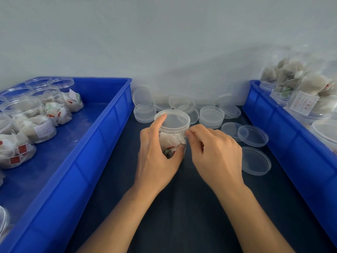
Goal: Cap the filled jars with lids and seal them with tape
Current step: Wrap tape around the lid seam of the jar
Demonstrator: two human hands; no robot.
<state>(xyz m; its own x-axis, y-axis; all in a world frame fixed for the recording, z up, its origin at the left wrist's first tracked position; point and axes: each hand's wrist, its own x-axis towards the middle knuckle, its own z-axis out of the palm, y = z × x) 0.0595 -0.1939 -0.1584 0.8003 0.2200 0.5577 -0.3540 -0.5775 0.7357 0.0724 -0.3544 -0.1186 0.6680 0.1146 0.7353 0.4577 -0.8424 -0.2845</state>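
Note:
A clear jar (173, 141) filled with white tea bags stands on the dark table between two blue trays. A clear lid (175, 121) sits on top of it. My left hand (156, 154) grips the jar's side, with its index finger resting on the lid's rim. My right hand (213, 152) is at the jar's right side with curled fingers, its fingertips pinching at the seam just under the lid; whether it holds tape I cannot tell. Several loose clear lids (211, 115) lie behind the jar and to its right.
The left blue tray (102, 143) holds several open jars of tea bags (27, 115). The right blue tray (284, 128) holds stacked filled jars (306, 92). More lids (255, 160) lie by my right hand. A pale wall runs along the back.

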